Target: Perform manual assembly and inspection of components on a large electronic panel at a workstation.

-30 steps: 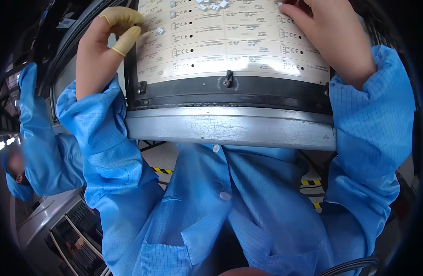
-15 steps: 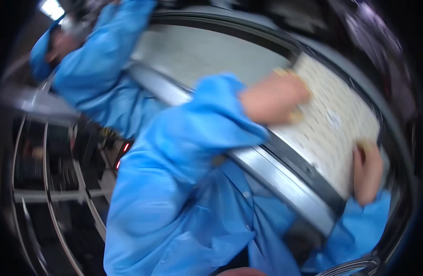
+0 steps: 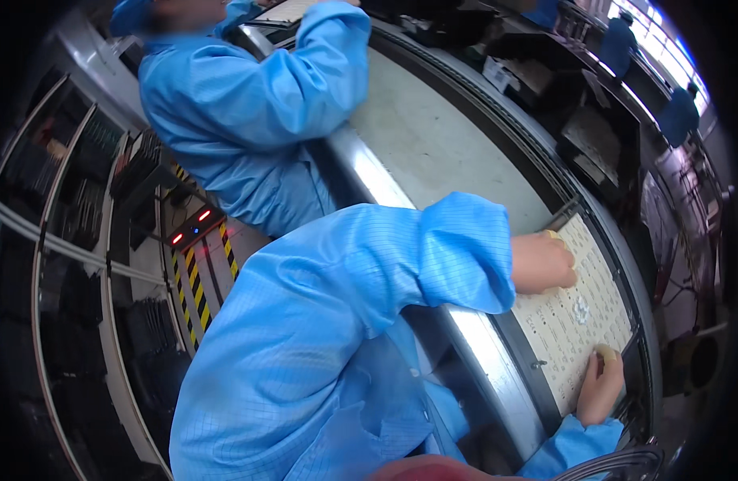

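Loose white pieces being worked over a printed panel

At the far left of the scene, a tall metal rack stacked with dark items [image 3: 96, 264] is seen, and to its right a co-worker in a blue coat [image 3: 249, 112] is bent over the line. A bare grey flat surface [image 3: 433, 136] is bounded on its near side by a shiny silver metal rail [image 3: 489, 353].

Farther right, the left hand, bare but for yellow finger covers [image 3: 549, 263], is set over the far-left part of a flat cream-coloured panel with rows of dark print [image 3: 563, 345]. Its fingers are curled; whether anything is grasped cannot be told. The panel lies between the two hands in a dark frame, its print rows running alongside the rail, from far left to near right. Its long axis seems to follow that line, though the outline is bent by the lens. A cluster of small white pieces [image 3: 581, 310] rests on it; their facing cannot be made out.

At the near right, the right hand [image 3: 603, 386] is bent over the panel's edge, thumb and fingers curled, its grip equally unclear.

Small-part handling is judged to be in hand; a light fingertip pinch would be called for.
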`<state>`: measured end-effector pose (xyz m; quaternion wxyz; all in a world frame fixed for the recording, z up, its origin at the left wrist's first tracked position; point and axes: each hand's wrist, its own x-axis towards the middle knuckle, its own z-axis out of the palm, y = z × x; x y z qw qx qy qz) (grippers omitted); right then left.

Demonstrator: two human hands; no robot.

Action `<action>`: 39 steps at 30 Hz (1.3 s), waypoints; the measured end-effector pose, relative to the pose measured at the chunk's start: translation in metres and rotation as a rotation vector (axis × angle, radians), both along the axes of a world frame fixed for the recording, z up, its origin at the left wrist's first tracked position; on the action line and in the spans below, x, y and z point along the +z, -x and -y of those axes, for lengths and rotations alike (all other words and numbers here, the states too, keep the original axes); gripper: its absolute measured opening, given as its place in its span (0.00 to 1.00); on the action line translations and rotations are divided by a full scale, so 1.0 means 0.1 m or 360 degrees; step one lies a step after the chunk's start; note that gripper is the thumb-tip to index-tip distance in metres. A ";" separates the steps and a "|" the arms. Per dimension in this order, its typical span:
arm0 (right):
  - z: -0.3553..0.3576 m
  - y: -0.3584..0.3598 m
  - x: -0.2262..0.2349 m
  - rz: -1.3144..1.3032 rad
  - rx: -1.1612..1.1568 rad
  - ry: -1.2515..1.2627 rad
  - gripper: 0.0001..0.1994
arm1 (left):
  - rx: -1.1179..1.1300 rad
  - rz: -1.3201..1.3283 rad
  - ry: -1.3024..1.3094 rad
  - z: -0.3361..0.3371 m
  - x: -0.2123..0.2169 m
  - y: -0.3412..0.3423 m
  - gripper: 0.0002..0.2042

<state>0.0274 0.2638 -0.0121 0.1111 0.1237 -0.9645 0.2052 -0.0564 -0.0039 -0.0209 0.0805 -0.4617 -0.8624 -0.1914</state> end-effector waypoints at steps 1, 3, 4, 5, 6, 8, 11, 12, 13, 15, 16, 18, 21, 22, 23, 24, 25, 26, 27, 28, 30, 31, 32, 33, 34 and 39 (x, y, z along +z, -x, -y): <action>0.00 0.00 0.00 -0.0004 0.0031 -0.0012 0.05 | 0.0031 -0.0004 -0.0012 -0.01 0.03 0.02 0.09; -0.02 0.00 -0.01 -0.0035 -0.0048 -0.0036 0.05 | 0.0016 0.0103 0.0000 -0.03 0.09 0.04 0.10; -0.01 -0.01 -0.01 -0.0045 -0.0039 -0.0038 0.05 | 0.0042 0.0099 -0.0016 -0.02 0.09 0.01 0.10; -0.01 -0.01 -0.01 -0.0057 -0.0020 -0.0056 0.05 | 0.0101 0.0139 -0.0108 -0.03 0.08 0.00 0.10; 0.01 -0.02 -0.01 -0.0048 -0.0030 -0.0059 0.05 | 0.0156 0.0178 -0.0201 -0.03 0.07 0.00 0.09; 0.01 -0.02 -0.03 -0.0053 -0.0033 -0.0084 0.06 | 0.0198 0.0246 -0.0243 -0.04 0.02 0.03 0.09; 0.00 -0.02 -0.03 -0.0031 -0.0033 -0.0094 0.06 | 0.0205 0.0269 -0.0272 -0.04 -0.03 0.07 0.10; 0.00 -0.02 -0.03 -0.0042 -0.0031 -0.0091 0.06 | 0.0175 0.0221 -0.0259 -0.02 -0.04 0.09 0.10; 0.01 -0.01 -0.04 -0.0048 -0.0032 -0.0105 0.06 | 0.0173 0.0216 -0.0272 0.00 -0.06 0.10 0.10; -0.01 -0.03 -0.04 -0.0071 -0.0022 -0.0089 0.06 | 0.0167 0.0120 -0.0297 -0.01 -0.05 0.10 0.11; -0.02 -0.04 -0.03 -0.0066 -0.0014 -0.0107 0.06 | 0.0163 0.0102 -0.0303 -0.03 -0.04 0.12 0.11; -0.01 0.00 -0.05 -0.0077 -0.0019 -0.0113 0.06 | 0.0193 0.0195 -0.0289 -0.02 -0.07 0.17 0.11; 0.03 0.03 -0.03 -0.0084 -0.0053 -0.0107 0.06 | 0.0088 0.0362 -0.0478 -0.01 -0.08 0.19 0.11; 0.02 0.04 -0.03 -0.0092 -0.0034 -0.0124 0.06 | 0.0065 0.0360 -0.0478 -0.01 -0.08 0.20 0.11; 0.01 0.03 -0.03 -0.0097 -0.0013 -0.0139 0.06 | 0.0036 0.0383 -0.0491 0.00 -0.08 0.20 0.11; 0.01 0.02 -0.01 -0.0109 -0.0007 -0.0140 0.07 | 0.0006 0.0404 -0.0501 -0.01 -0.08 0.18 0.11; 0.01 0.00 -0.01 -0.0115 -0.0030 -0.0137 0.07 | -0.0017 0.0401 -0.0495 -0.02 -0.08 0.15 0.11; 0.01 0.01 -0.01 -0.0093 -0.0051 -0.0122 0.07 | -0.0030 0.0354 -0.0450 -0.01 -0.07 0.15 0.11; 0.01 0.01 0.00 -0.0073 -0.0071 -0.0106 0.07 | -0.0044 0.0306 -0.0406 0.00 -0.05 0.14 0.11; 0.05 0.00 0.02 -0.0042 -0.0060 -0.0088 0.07 | -0.0049 0.0303 -0.0331 0.01 -0.03 0.10 0.10; 0.00 0.00 -0.02 -0.0053 -0.0072 -0.0095 0.06 | -0.0084 0.0239 -0.0258 0.01 -0.04 0.05 0.10; -0.02 0.01 -0.03 -0.0039 -0.0057 -0.0110 0.05 | -0.0091 0.0197 -0.0196 0.02 -0.04 0.04 0.10; -0.02 -0.02 -0.03 -0.0052 -0.0064 -0.0108 0.05 | -0.0099 0.0242 -0.0193 0.03 -0.02 0.01 0.11; -0.02 -0.02 -0.02 -0.0052 -0.0089 -0.0103 0.05 | -0.0123 0.0243 -0.0186 0.03 0.00 0.01 0.11; -0.02 -0.02 -0.01 -0.0031 -0.0082 -0.0092 0.06 | -0.0116 0.0253 -0.0125 0.02 0.01 0.03 0.11; -0.02 0.01 0.00 0.0006 -0.0055 0.0042 0.07 | -0.0077 0.0159 0.0041 0.09 0.03 0.01 0.12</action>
